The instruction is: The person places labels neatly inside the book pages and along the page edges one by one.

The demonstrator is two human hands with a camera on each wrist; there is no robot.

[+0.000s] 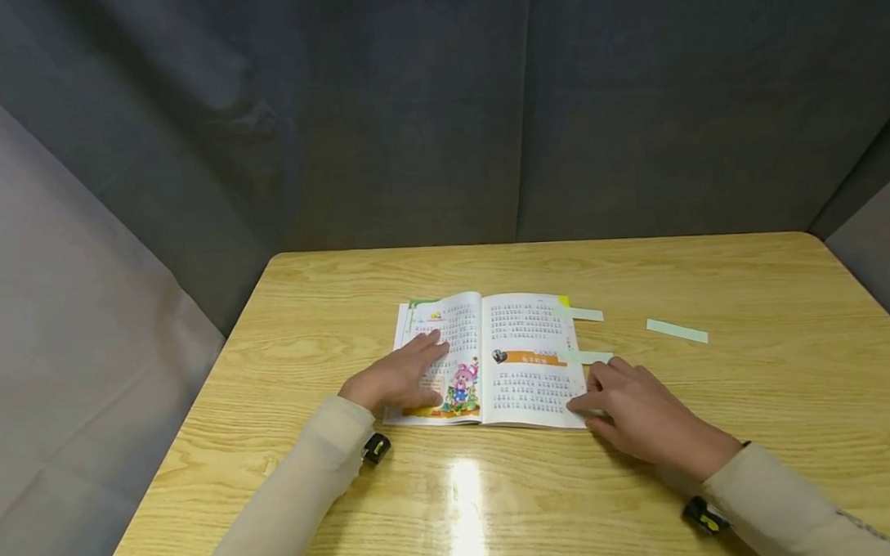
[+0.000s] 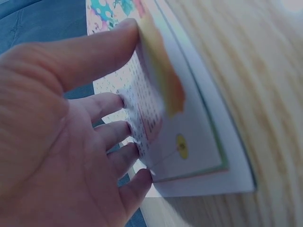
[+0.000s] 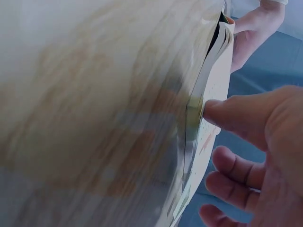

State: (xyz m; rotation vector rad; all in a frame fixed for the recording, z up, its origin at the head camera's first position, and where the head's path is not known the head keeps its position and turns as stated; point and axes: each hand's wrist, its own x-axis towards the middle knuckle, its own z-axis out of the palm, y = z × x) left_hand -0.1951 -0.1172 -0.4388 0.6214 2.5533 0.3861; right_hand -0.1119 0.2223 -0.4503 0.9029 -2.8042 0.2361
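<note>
An open book [image 1: 533, 381] with printed text and a cartoon pink animal lies on the wooden table. My left hand [image 1: 404, 373] rests on its left page, fingers spread; in the left wrist view the fingertips of the left hand [image 2: 90, 127] press on the paper. At the lower right corner of the right page is my right hand [image 1: 634, 410]. Close up, its thumb [image 3: 225, 113] touches the page edge while the other fingers bend loosely, apart from the page. Two pale green paper strips, an upper strip [image 1: 588, 314] and a lower strip [image 1: 597, 357], stick out past the right page's edge.
Another pale green strip [image 1: 677, 331] lies loose on the table [image 1: 770, 299], right of the book. A dark curtain [image 1: 410, 132] hangs behind the table's far edge. Both wrists wear small black devices, such as the right wrist device [image 1: 705, 516].
</note>
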